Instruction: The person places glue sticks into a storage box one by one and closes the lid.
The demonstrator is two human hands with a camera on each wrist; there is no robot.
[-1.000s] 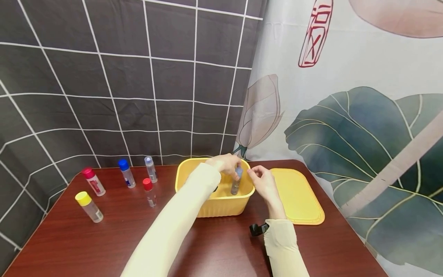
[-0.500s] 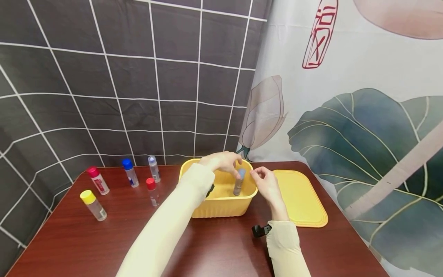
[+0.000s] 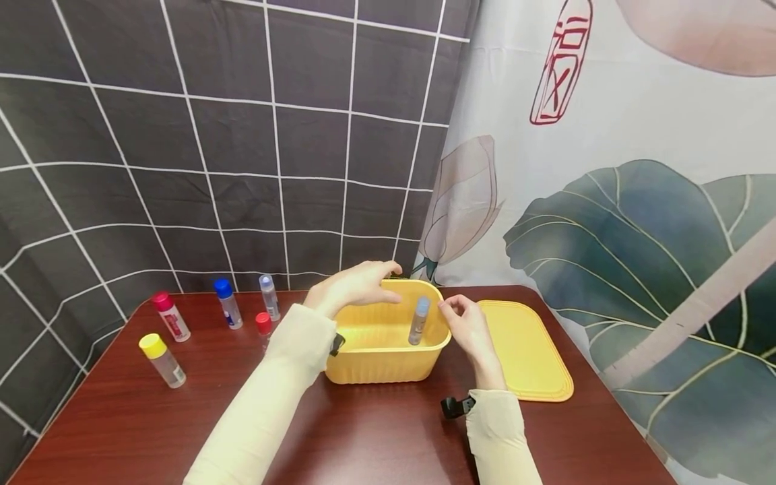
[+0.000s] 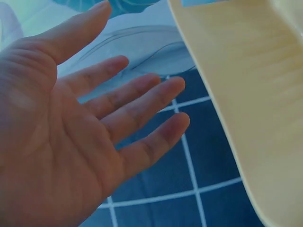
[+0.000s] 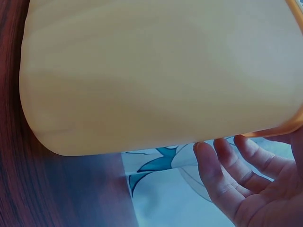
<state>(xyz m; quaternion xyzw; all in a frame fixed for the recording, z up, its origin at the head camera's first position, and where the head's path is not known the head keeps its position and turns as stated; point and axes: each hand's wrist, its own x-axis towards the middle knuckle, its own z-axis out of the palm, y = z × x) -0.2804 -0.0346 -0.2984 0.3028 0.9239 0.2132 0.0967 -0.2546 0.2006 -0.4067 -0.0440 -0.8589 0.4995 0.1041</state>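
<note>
A yellow plastic box [image 3: 388, 364] stands on the table without its lid. Inside it, at the right end, a small clear tube with a pale-blue cap [image 3: 419, 322] stands slightly tilted. My left hand [image 3: 358, 286] hangs over the box's left part, fingers spread and holding nothing; the left wrist view shows the bare palm [image 4: 71, 137] beside the box's rim. With thumb and fingers, my right hand [image 3: 469, 330] pinches the rim at the box's right end. In the right wrist view, its fingertips [image 5: 208, 158] lie along the box's outer wall [image 5: 156, 75].
On the left of the table stand several capped tubes: yellow [image 3: 162, 360], crimson [image 3: 172, 316], blue [image 3: 228, 303], pale-blue [image 3: 269, 296] and red [image 3: 263, 323], partly behind the left sleeve. The yellow lid [image 3: 527, 350] lies flat right of the box. Patterned cloths hang behind.
My left hand has let go of the pale-blue-capped tube inside the box, then drawn up and left with its fingers spreading. The right hand keeps its place at the rim.
</note>
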